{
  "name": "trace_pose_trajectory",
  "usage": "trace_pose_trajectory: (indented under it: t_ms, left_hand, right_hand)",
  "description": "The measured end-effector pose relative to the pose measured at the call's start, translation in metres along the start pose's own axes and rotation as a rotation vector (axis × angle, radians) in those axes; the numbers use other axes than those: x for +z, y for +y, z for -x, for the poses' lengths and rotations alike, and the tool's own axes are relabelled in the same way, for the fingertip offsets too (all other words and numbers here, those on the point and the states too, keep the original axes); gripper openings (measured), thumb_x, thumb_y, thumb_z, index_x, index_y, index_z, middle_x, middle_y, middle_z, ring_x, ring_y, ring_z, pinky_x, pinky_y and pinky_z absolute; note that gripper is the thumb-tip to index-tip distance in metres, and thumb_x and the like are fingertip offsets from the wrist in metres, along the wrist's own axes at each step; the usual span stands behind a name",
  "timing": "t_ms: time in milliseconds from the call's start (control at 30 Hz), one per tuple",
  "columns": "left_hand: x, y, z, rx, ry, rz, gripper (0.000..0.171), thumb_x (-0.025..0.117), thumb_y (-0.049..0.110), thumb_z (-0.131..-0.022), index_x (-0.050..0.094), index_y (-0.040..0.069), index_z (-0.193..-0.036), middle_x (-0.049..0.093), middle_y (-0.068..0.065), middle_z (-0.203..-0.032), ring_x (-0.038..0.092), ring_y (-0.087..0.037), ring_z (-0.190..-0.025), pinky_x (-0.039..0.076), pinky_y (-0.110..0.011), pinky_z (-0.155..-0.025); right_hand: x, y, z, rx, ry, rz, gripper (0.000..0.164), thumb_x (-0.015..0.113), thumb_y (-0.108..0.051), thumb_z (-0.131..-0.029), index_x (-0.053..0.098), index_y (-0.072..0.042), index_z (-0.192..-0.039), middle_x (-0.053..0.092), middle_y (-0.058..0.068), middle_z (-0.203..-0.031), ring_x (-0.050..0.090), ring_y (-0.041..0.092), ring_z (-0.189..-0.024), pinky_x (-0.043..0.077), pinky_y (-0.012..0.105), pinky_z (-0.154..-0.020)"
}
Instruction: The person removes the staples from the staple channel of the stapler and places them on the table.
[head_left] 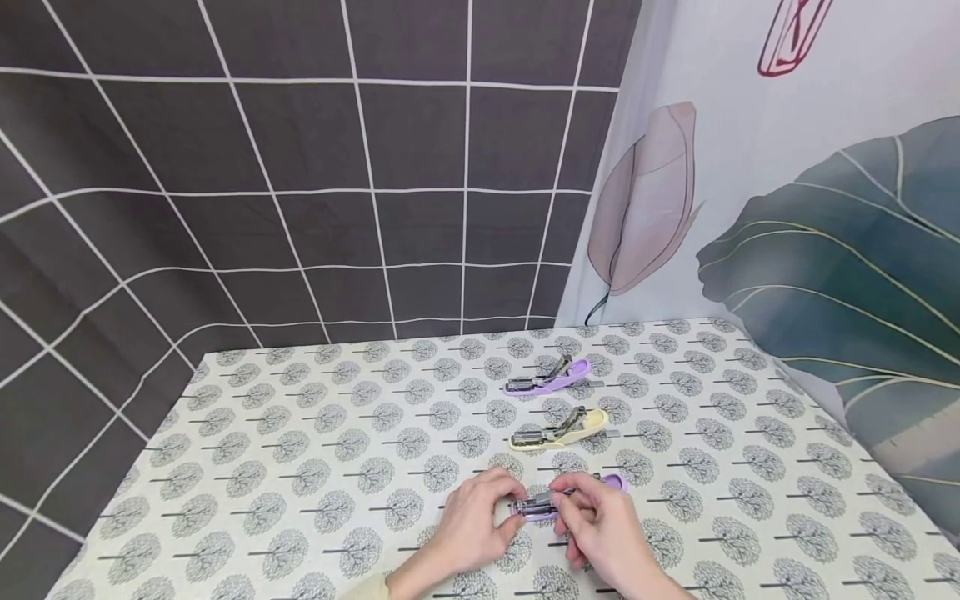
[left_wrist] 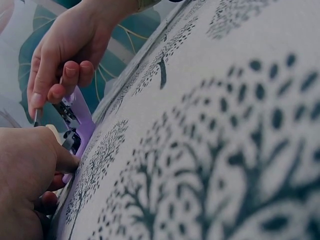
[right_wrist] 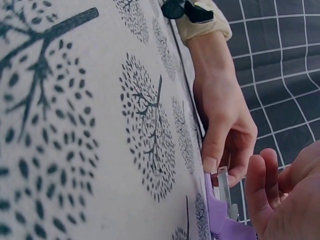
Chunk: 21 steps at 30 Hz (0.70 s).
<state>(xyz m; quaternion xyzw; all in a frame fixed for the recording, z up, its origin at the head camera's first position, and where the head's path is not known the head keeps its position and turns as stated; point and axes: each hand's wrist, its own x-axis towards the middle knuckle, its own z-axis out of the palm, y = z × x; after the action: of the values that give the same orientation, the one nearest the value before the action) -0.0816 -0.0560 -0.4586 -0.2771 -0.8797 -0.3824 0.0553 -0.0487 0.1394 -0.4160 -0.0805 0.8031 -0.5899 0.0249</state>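
Note:
Near the front of the table, a purple stapler (head_left: 616,482) lies with its metal workings exposed. My left hand (head_left: 472,517) grips its left end between thumb and fingers. In the right wrist view that left hand (right_wrist: 226,117) has its thumb on the purple body (right_wrist: 216,212), beside a metal rail (right_wrist: 223,185). My right hand (head_left: 603,529) is over the stapler's middle. Its thumb and forefinger pinch a thin metal piece (left_wrist: 36,118) in the left wrist view, while the other fingers curl loosely. The fingers partly hide the workings.
Behind the hands lie a cream-yellow stapler (head_left: 592,422) and, farther back, another purple stapler (head_left: 577,369), both with raised metal parts. A tree-patterned cloth (head_left: 300,467) covers the table. A dark gridded curtain (head_left: 300,142) and a leaf-printed curtain (head_left: 847,275) hang behind it.

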Motion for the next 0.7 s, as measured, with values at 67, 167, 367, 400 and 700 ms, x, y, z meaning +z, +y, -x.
trace_pose_trajectory:
  t_ms: [67,167,367,400,700]
  left_hand:
    - [0.000,0.000,0.000,0.000,0.001,0.002,0.025,0.082,0.008,-0.075,0.071,0.019,-0.095,0.064,0.015,-0.096,0.060,-0.004,-0.086,0.050,-0.025,-0.073]
    - [0.000,0.000,0.000,-0.002,0.000,0.005,0.025,0.082,0.008,-0.075,0.071,0.020,-0.094,0.064,0.015,-0.096,0.060,-0.003,-0.086,0.049,-0.025,-0.073]
    - [0.001,-0.001,0.000,-0.010,-0.006,0.011,0.025,0.082,0.008,-0.076,0.070,0.021,-0.094,0.063,0.015,-0.096,0.058,-0.002,-0.085,0.049,-0.025,-0.073]
    - [0.001,-0.001,0.000,-0.011,-0.008,0.013,0.025,0.082,0.008,-0.076,0.070,0.021,-0.094,0.063,0.015,-0.096,0.058,-0.002,-0.085,0.049,-0.025,-0.073]
    - [0.001,-0.001,0.000,-0.019,-0.002,0.010,0.025,0.082,0.008,-0.076,0.071,0.021,-0.094,0.063,0.016,-0.095,0.059,-0.003,-0.086,0.049,-0.026,-0.073]
  right_hand:
    - [-0.002,-0.001,0.000,0.006,0.005,0.012,0.010,0.063,0.001,-0.095,0.063,0.004,-0.104,0.062,0.005,-0.064,0.054,0.010,-0.040,0.049,0.032,-0.036]
    - [-0.004,-0.001,0.001,0.002,0.005,0.007,0.011,0.063,0.000,-0.095,0.063,0.004,-0.105,0.062,0.006,-0.065,0.055,0.011,-0.040,0.049,0.033,-0.037]
    - [-0.008,-0.001,0.002,-0.001,0.010,-0.004,0.015,0.064,-0.002,-0.095,0.062,0.006,-0.107,0.063,0.008,-0.066,0.055,0.012,-0.041,0.050,0.033,-0.037]
    - [-0.008,-0.001,0.002,0.003,0.012,-0.004,0.016,0.065,-0.002,-0.095,0.062,0.006,-0.108,0.063,0.008,-0.067,0.055,0.012,-0.041,0.050,0.033,-0.038]
    - [-0.013,-0.002,0.003,0.040,0.011,-0.011,0.019,0.063,-0.003,-0.096,0.062,0.005,-0.113,0.064,0.010,-0.070,0.056,0.016,-0.044,0.051,0.034,-0.040]
